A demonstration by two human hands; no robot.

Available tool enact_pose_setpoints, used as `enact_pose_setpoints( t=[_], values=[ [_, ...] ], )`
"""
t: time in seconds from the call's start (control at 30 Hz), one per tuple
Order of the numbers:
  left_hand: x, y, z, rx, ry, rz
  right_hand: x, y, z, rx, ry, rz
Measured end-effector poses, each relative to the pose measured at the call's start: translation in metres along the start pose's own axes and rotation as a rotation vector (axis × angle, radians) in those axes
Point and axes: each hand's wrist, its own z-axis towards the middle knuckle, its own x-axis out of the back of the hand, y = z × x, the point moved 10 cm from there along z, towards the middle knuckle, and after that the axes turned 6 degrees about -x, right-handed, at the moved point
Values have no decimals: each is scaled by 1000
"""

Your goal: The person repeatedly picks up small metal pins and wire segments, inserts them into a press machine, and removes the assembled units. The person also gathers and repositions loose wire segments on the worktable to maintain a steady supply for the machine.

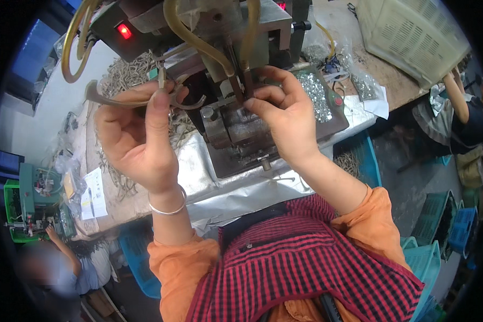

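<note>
My left hand (137,137) is closed, pinching a curved tan-grey piece (115,98) with a hooked end between thumb and fingers, left of the press. My right hand (292,121) reaches in at the tooling of the bench press (233,126). Its thumb and forefinger pinch together right beside the dark vertical punch (236,88); whatever they grip is too small and hidden to make out. Below the fingertips sits the press's worn metal fixture (247,131). Many small shiny metal parts (314,96) lie just right of my right hand.
Yellowish hoses (193,40) hang before the press, and a red switch (124,31) glows on its housing. Loose curved pieces (126,72) heap up at left. A pale plastic basket (413,37) stands far right. Co-workers sit at lower left and far right; blue crates (139,263) stand below.
</note>
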Motion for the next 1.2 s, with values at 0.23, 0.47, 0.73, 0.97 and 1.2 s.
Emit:
enact_pose_setpoints(
  t=[0.23, 0.47, 0.73, 0.97, 1.2],
  values=[
    [-72, 39, -75, -445, -648, 275, 38, -32, -14, 298, 51, -600],
    [-99, 36, -94, -503, -681, 323, 179, 13, 10, 278, 514, -728],
    [-97, 27, -90, -431, -688, 300, 57, 31, -15, 536, 2, -1408],
    [-63, 12, -130, -170, -519, 302, 37, 61, 2, 512, -82, -1621],
    [66, 10, -115, -79, -194, 782, 78, 33, 13, 306, 105, -1254]
  ],
)
